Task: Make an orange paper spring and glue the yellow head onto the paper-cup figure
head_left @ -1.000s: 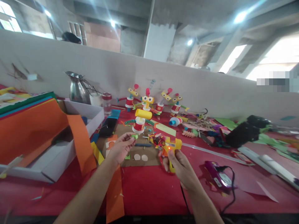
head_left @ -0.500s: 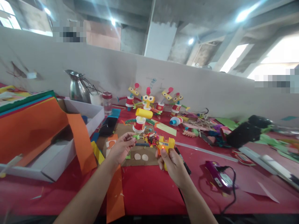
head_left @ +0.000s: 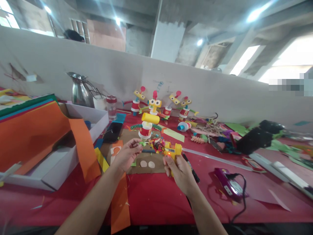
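My right hand (head_left: 178,169) is wrapped round the handle of a yellow glue gun (head_left: 174,150), whose front is crusted with colourful scraps and points left. Between the fingertips of my left hand (head_left: 129,152) is a small green paper piece (head_left: 142,143), close to the gun's nozzle. Whether nozzle and paper touch is too small to tell. Just behind stands a red and white cup figure (head_left: 145,130) with springy paper arms and a yellow roll (head_left: 151,118) on top. Two pale paper ovals (head_left: 147,164) lie on brown cardboard (head_left: 158,168) below my hands.
Several finished cup figures (head_left: 155,103) stand by the wall. On the left are a white box (head_left: 52,179), orange paper (head_left: 84,150), a metal jug (head_left: 80,91) and a jar (head_left: 111,107). Rightward lie a ruler (head_left: 217,159), a marker (head_left: 192,168), a purple corded device (head_left: 230,186) and paper scraps.
My hands hold nearly the same position. The right thumb has shifted slightly down and left on the glue gun.
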A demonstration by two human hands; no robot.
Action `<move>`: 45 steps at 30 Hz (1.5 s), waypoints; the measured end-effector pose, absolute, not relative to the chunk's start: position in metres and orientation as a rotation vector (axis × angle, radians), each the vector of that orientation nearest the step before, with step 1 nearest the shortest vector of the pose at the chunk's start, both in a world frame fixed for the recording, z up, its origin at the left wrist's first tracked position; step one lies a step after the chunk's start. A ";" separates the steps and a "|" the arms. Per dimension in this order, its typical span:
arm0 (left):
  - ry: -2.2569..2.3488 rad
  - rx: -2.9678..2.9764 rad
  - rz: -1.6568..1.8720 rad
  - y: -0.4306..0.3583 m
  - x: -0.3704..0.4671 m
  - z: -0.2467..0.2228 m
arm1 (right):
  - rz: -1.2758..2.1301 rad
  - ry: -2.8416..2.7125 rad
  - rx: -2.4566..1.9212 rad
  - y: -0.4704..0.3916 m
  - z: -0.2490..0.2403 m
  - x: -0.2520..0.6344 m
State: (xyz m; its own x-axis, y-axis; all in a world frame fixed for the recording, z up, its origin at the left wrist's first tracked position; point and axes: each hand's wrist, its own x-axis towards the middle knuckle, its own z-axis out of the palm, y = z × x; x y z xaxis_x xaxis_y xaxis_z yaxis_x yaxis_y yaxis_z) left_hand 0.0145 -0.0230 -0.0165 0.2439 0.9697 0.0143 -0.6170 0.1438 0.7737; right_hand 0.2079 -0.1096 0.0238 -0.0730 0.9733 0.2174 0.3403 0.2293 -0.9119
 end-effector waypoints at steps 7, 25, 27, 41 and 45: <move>0.555 0.743 1.238 -0.023 0.014 -0.015 | 0.838 -1.615 -1.309 -0.113 0.027 0.206; 0.550 0.724 1.259 -0.023 0.012 -0.013 | 0.888 -1.341 -1.324 -0.094 0.027 0.236; 0.570 0.721 1.286 -0.022 0.012 -0.013 | 0.860 -1.092 -1.382 -0.080 0.025 0.261; 0.934 1.397 1.425 -0.036 0.021 0.031 | -0.069 -1.472 -2.023 -0.052 0.031 0.325; 0.847 1.409 1.361 -0.039 0.034 0.047 | 0.179 -2.119 -1.162 -0.063 0.069 0.247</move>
